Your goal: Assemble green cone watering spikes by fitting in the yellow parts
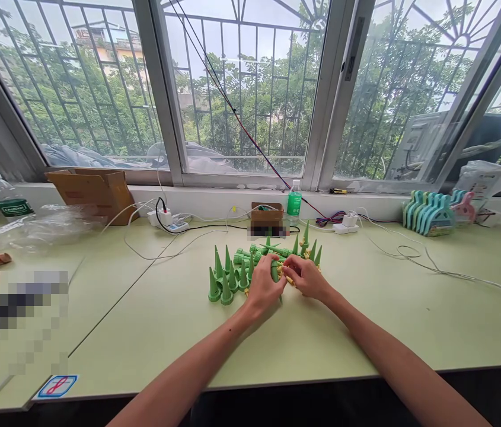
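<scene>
My left hand [262, 283] is wrapped round a green plastic spike [274, 272], whose tip pokes out below the palm. Fingers pinched, my right hand [307, 277] meets it at a small yellow piece [280, 270] beside the spike's upper end. Whether the piece is joined to the spike is hidden by the fingers. Several green cone-shaped spikes [226, 294] stand on their wide bases to the left of my hands. More green spikes [243, 255] lie in a heap behind. On the right, upright spikes [305, 238] have yellow pieces at their bases.
The pale green table [179, 344] has a seam on its left. At the back stand a green-labelled bottle [294, 201], a small brown box [267, 213] and a power strip [172, 222]. Cables [428, 261] run right, near blue and pink plastic clips [437, 216]. A large carton [92, 196] stands back left.
</scene>
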Motion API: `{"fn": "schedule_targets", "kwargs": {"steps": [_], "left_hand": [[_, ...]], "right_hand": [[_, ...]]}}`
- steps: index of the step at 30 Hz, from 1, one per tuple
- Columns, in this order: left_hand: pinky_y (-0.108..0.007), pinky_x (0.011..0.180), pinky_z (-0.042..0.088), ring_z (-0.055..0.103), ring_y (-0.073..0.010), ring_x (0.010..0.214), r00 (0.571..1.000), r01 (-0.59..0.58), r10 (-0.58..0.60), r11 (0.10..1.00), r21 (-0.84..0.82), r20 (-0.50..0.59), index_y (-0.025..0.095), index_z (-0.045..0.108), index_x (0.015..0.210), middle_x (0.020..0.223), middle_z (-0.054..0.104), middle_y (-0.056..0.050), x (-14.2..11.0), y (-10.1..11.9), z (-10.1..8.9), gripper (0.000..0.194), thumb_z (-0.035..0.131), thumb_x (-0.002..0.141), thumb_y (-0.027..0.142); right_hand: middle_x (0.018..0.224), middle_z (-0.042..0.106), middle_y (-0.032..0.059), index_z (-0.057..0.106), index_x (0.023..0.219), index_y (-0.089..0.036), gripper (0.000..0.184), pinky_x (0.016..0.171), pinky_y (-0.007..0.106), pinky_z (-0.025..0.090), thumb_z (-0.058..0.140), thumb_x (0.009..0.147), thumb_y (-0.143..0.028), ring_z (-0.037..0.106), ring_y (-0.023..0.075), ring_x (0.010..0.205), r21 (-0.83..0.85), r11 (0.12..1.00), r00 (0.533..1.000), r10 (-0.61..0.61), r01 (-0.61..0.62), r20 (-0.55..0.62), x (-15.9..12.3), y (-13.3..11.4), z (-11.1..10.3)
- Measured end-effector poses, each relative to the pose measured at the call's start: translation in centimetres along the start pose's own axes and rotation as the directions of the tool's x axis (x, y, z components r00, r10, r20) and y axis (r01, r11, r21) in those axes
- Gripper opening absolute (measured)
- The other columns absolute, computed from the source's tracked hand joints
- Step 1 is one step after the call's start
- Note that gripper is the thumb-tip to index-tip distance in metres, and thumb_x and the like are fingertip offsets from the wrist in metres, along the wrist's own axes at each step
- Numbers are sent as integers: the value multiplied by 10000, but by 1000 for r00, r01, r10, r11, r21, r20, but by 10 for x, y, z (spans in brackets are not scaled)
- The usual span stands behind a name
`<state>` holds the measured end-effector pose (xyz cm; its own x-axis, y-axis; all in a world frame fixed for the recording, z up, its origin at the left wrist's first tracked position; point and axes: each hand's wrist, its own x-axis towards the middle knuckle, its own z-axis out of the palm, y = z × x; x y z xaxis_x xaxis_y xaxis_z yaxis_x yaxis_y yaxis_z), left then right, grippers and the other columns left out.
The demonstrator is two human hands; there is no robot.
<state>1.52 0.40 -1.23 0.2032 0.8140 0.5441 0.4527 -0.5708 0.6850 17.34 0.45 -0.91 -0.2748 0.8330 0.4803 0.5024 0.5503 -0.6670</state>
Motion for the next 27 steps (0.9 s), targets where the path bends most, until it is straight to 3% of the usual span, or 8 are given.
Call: {"fn": "schedule_targets", "kwargs": {"steps": [15,22,27], "left_hand": [[-293,700,463,584,-169,780,999,-17,17,1000,-5,44,179,558,1035,975,613,-57,0,1,-1,275,575,761,193],[-284,679,462,583,-158,750,1000,-1,1,999,-34,6,174,563,1029,953,620,-55,1,0,0,282,591,749,190],[-286,674,460,584,-155,739,1000,18,-18,998,-53,1,168,570,1047,982,628,-66,2,1,0,285,583,764,206]], "right_hand": [[540,430,-36,427,614,-183,387,496,242,260,419,949,-378,348,95,502,-111,993,999,-31,28,-26,1,4,1],[612,553,-18,558,798,-175,241,510,234,316,475,934,-356,422,104,518,-27,1000,1000,-5,5,-12,1,-1,0],[632,564,-15,557,861,-176,190,508,235,328,500,923,-345,440,110,524,3,1000,1000,-8,8,7,0,-2,-1]]}}
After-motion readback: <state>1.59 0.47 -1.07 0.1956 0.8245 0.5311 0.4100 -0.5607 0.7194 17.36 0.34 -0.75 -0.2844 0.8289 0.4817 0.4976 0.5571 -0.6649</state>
